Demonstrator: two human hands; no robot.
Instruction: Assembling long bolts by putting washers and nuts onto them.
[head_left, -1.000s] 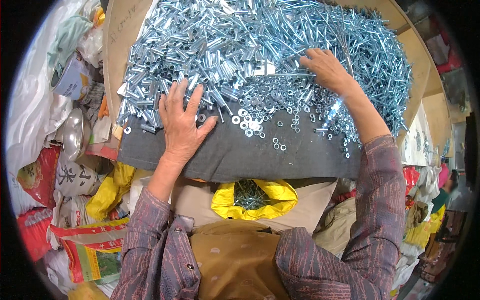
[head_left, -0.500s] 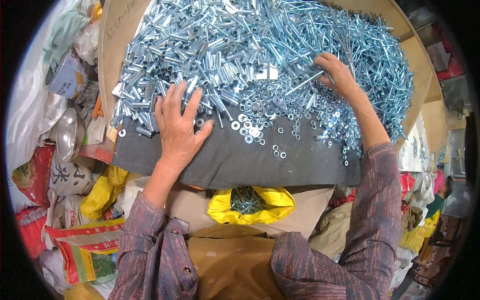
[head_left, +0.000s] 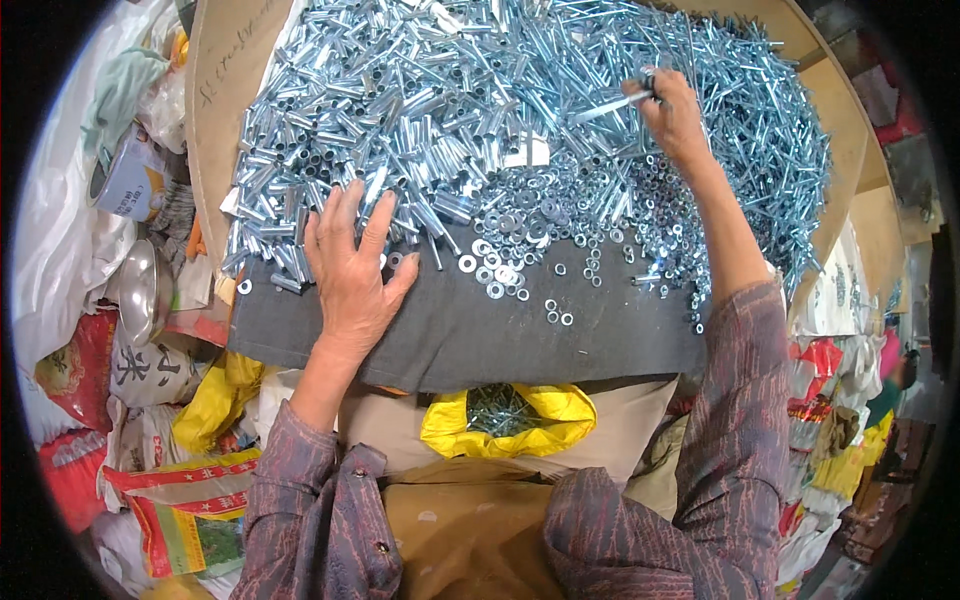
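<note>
My left hand (head_left: 350,270) lies with fingers spread, its fingertips at the near edge of a heap of short shiny metal tubes (head_left: 340,110). Nothing is held in it. Over the right part of the heap, my right hand (head_left: 676,120) pinches a long bolt (head_left: 608,107) that points left; the motion blurs it slightly, and a dark end shows at the fingers. Around that hand lie many thin long bolts (head_left: 770,150). Flat washers (head_left: 530,210) and small nuts (head_left: 665,215) are piled nearer to me, some loose on the dark cloth (head_left: 490,340).
A yellow bag (head_left: 445,425) with metal pieces inside sits in my lap below the cloth. Cardboard (head_left: 222,130) walls the heap on the left, and a board (head_left: 850,160) on the right. Packed bags and a metal bowl (head_left: 145,292) stand to the left.
My right hand has moved away from me, up over the bolts, carrying the bolt with it. My left hand stays spread by the tubes. The whole view has shifted slightly.
</note>
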